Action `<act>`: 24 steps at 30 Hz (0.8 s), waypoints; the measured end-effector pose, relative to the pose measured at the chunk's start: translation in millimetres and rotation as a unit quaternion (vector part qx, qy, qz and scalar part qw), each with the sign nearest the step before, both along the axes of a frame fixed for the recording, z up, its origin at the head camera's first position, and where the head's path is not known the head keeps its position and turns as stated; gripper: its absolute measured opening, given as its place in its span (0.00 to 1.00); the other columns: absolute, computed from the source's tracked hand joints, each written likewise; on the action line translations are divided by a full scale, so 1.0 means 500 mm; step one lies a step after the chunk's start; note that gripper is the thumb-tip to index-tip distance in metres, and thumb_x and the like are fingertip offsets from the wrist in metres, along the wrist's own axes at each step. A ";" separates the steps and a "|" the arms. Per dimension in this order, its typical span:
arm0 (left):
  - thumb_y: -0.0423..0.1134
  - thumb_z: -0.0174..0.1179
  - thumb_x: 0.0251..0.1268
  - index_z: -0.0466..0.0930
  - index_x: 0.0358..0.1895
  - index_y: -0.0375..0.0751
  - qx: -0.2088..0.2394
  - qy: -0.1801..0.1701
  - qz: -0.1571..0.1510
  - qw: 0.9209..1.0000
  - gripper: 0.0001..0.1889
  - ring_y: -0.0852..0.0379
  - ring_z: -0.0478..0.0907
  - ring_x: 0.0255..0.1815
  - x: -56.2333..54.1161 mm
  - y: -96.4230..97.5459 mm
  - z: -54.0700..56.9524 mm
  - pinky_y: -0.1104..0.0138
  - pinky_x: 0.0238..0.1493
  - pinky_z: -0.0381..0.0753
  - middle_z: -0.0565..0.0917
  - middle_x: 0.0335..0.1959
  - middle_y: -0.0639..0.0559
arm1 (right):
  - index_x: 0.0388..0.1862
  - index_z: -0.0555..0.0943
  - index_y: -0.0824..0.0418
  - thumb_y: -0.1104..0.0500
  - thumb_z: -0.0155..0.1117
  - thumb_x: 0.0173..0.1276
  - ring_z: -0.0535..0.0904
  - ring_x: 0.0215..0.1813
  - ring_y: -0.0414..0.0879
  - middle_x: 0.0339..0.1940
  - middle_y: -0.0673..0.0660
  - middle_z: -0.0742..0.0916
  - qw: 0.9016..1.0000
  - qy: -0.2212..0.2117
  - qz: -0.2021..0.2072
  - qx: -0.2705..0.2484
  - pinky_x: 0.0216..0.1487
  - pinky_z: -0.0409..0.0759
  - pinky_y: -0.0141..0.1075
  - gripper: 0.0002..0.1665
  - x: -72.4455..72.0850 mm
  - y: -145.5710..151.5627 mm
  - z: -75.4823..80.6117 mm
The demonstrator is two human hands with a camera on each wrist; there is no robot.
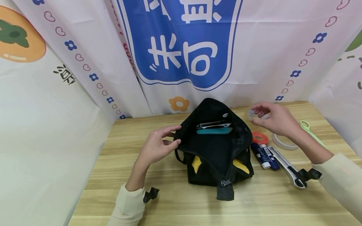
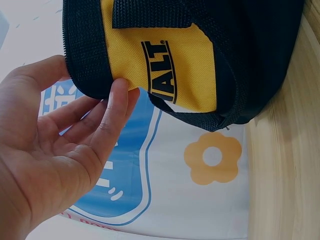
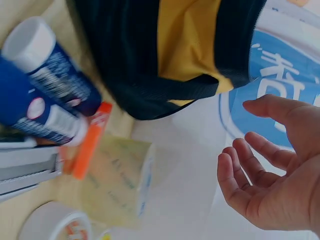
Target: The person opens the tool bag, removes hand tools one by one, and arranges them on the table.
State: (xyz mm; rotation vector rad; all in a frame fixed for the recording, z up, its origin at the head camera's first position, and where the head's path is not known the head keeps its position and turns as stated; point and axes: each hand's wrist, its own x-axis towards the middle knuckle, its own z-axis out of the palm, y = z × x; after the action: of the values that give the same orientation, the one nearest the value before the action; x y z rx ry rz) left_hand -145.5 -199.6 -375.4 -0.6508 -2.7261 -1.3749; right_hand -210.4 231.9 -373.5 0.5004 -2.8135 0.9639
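A black and yellow zip-top tool bag (image 1: 202,179) stands with its mouth spread wide. My left hand (image 1: 158,146) pinches its left rim, one digit by the zip edge and another against the yellow side (image 2: 192,70). Inside the bag lie a utility knife (image 1: 214,124) and a teal item (image 1: 215,131) of unclear kind. My right hand (image 1: 272,117) is held in the air right of the bag, fingers loosely bent around nothing. Near it, partly hidden in the head view, is a wide roll of clear tape (image 3: 117,180).
Right of the bag lie a red-orange ring (image 1: 259,138), two blue glue sticks (image 1: 260,156), another utility knife (image 1: 287,166), a white tape roll (image 1: 284,145) and green-handled scissors (image 1: 311,132). A printed cloth (image 1: 181,62) hangs behind the wooden table (image 1: 118,175).
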 end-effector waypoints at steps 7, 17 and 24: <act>0.31 0.69 0.71 0.82 0.71 0.40 -0.002 0.004 -0.001 1.000 0.25 0.42 0.87 0.62 0.000 -0.002 -0.002 0.61 0.48 0.94 0.83 0.71 0.42 | 0.59 0.86 0.62 0.58 0.78 0.69 0.87 0.52 0.56 0.52 0.61 0.91 0.999 0.000 0.029 -0.013 0.49 0.89 0.32 0.21 -0.002 -0.046 0.031; 0.32 0.69 0.71 0.82 0.71 0.40 -0.010 0.001 0.004 1.000 0.25 0.42 0.87 0.63 -0.001 0.000 0.001 0.64 0.48 0.94 0.84 0.70 0.42 | 0.65 0.84 0.64 0.58 0.77 0.71 0.87 0.60 0.60 0.61 0.65 0.89 0.992 0.004 0.113 -0.048 0.63 0.88 0.57 0.26 -0.008 -0.096 0.060; 0.32 0.69 0.71 0.82 0.70 0.39 -0.008 -0.001 0.004 1.000 0.25 0.42 0.87 0.62 -0.001 0.000 0.002 0.67 0.48 0.93 0.84 0.70 0.42 | 0.67 0.83 0.62 0.62 0.78 0.70 0.87 0.62 0.59 0.65 0.64 0.88 0.984 0.002 0.168 -0.049 0.64 0.88 0.55 0.28 -0.011 -0.139 0.068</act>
State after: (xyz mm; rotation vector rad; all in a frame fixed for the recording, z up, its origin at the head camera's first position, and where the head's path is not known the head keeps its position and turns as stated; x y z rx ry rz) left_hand -146.1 -199.5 -374.2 -0.6407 -2.7400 -1.3543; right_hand -215.9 162.2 -339.6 0.9856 -2.7105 1.1497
